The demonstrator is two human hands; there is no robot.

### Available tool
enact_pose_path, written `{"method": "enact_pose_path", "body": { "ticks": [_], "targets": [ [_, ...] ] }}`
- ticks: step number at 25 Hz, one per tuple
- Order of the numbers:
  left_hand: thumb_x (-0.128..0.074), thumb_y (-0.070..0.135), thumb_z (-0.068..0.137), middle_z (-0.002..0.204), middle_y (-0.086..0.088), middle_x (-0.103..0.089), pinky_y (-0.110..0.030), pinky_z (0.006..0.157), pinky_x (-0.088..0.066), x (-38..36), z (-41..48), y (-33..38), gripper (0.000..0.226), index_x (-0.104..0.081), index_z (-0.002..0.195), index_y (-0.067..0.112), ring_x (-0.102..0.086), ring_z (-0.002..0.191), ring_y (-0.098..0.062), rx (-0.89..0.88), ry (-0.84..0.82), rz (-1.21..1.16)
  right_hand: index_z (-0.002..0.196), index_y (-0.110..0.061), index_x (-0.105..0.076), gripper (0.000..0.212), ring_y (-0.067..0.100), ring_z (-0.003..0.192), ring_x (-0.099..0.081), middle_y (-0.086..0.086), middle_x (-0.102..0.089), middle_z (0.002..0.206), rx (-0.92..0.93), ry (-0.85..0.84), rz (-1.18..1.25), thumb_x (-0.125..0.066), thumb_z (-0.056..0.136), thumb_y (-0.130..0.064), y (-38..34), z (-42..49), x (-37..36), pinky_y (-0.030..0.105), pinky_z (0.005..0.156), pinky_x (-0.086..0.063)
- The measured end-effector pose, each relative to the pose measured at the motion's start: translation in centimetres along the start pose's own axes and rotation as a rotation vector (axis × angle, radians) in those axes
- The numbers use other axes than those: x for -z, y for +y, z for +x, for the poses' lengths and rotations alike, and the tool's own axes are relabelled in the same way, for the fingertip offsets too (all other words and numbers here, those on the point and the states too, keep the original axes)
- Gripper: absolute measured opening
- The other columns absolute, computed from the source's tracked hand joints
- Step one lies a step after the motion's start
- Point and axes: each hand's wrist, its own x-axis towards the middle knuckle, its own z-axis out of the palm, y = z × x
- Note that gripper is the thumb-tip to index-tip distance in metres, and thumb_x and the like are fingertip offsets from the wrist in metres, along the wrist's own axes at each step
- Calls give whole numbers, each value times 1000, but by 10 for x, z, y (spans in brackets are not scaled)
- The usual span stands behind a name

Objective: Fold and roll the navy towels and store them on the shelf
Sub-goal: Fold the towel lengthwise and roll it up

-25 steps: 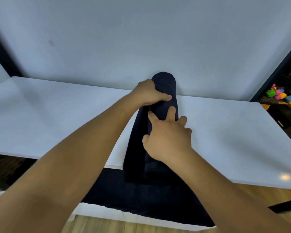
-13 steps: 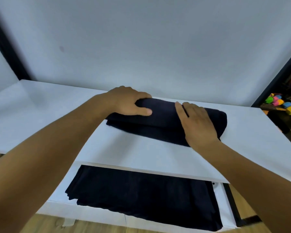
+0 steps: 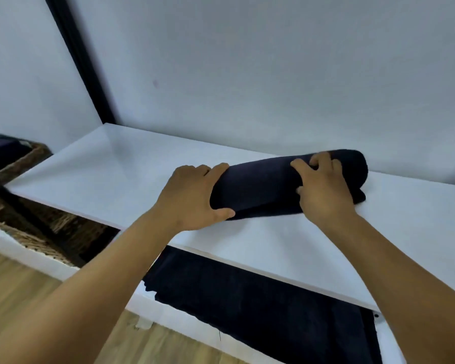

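Head view: rolled towel (image 3: 263, 185) is now down on the white shelf (image 3: 116, 179), lying crosswise, right of centre and close to the back wall (image 3: 247, 74). A second ago it pointed away from the person, end-on. Half a second ago it had been turned sideways. Since then it sits a bit further back and to the right.

Left hand (image 3: 192, 198) grips the left end, fingers over the top and thumb tucked under the front edge. Right hand (image 3: 323, 193) is on the right part, fingers curled and digging into the cloth, thumb on the front face. Neither hand has let go.

The loose tail edge shows along the front bottom of the roll, pinned under it. My read: placement is basically done for this one, and they're snugging it so it won't unroll on release.

Flat towel (image 3: 260, 298) lies spread on the lower surface, not yet folded or rolled, so the task is only partly done. Wicker basket (image 3: 19, 164) at far left holds something dark; can't tell what.
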Motion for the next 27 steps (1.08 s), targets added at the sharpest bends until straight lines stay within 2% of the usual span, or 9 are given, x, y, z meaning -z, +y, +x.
{"method": "enact_pose_path", "body": {
  "ticks": [3, 6, 9, 13, 16, 19, 22, 24, 27],
  "targets": [
    [-58, 63, 76, 139, 4, -53, -36, 100, -43, 3, -44, -16, 88, -27, 151, 30, -51, 118, -22, 73, 49, -85, 136, -29, -48, 62, 31, 110, -43, 12, -37, 129, -84, -75, 289, -55, 83, 1, -33, 29, -21, 31, 75, -44],
    [-69, 50, 78, 137, 2, -50, -35, 97, -44, -3, -79, -45, 85, -32, 151, 26, -40, 121, -22, 208, 162, -96, 129, -31, -58, 51, 29, 103, -57, 9, -52, 130, -298, -120, 799, -49, 78, -28, -104, 52, -37, 37, 86, -54],
    [-76, 42, 72, 128, -9, -55, -42, 89, -50, -9, -99, -98, 82, -46, 144, 20, -45, 107, -29, 256, 307, 52, 134, -26, -51, 65, 9, 85, -55, 1, -42, 136, -315, -217, 1050, -66, 77, -53, -195, 65, -48, 42, 81, -59],
    [-79, 37, 70, 127, -16, -57, -46, 88, -46, -10, -123, -193, 73, -57, 137, 17, -49, 99, -33, 325, 430, 129, 132, -32, -50, 61, 17, 101, -59, -4, -45, 133, -272, -361, 1250, -78, 78, -36, -309, 93, -74, 41, 75, -61],
    [-79, 31, 71, 135, -16, -55, -49, 96, -43, -11, -126, -257, 68, -59, 134, 14, -51, 115, -36, 277, 492, 134, 129, -32, -50, 56, 21, 110, -62, -5, -51, 132, -296, -463, 1456, -78, 81, -22, -371, 118, -96, 44, 80, -60],
    [-74, 25, 73, 142, -11, -53, -55, 112, -31, -14, -116, -295, 65, -59, 134, 8, -42, 137, -34, 170, 510, 86, 133, -29, -50, 54, 19, 110, -64, -5, -53, 132, -289, -548, 1529, -73, 87, -14, -414, 141, -105, 32, 69, -60],
    [-70, 21, 69, 141, -7, -55, -55, 115, -26, -16, -93, -333, 66, -60, 133, 8, -42, 137, -32, 130, 497, 43, 138, -29, -47, 53, 16, 110, -62, -7, -49, 136, -297, -535, 1536, -68, 91, -14, -439, 164, -111, 26, 62, -57],
    [-72, 20, 67, 139, -8, -56, -54, 114, -28, -13, -79, -358, 65, -61, 130, 8, -44, 135, -32, 131, 464, 1, 140, -31, -45, 54, 17, 109, -59, -6, -45, 138, -314, -492, 1476, -66, 93, -17, -455, 174, -108, 28, 66, -57],
    [-74, 27, 67, 140, -7, -54, -52, 114, -28, -5, -76, -371, 67, -61, 130, 9, -43, 136, -31, 150, 395, -23, 144, -33, -41, 59, 21, 115, -54, -4, -41, 145, -324, -478, 1384, -68, 91, -24, -462, 179, -104, 40, 84, -58]
  ]
}}
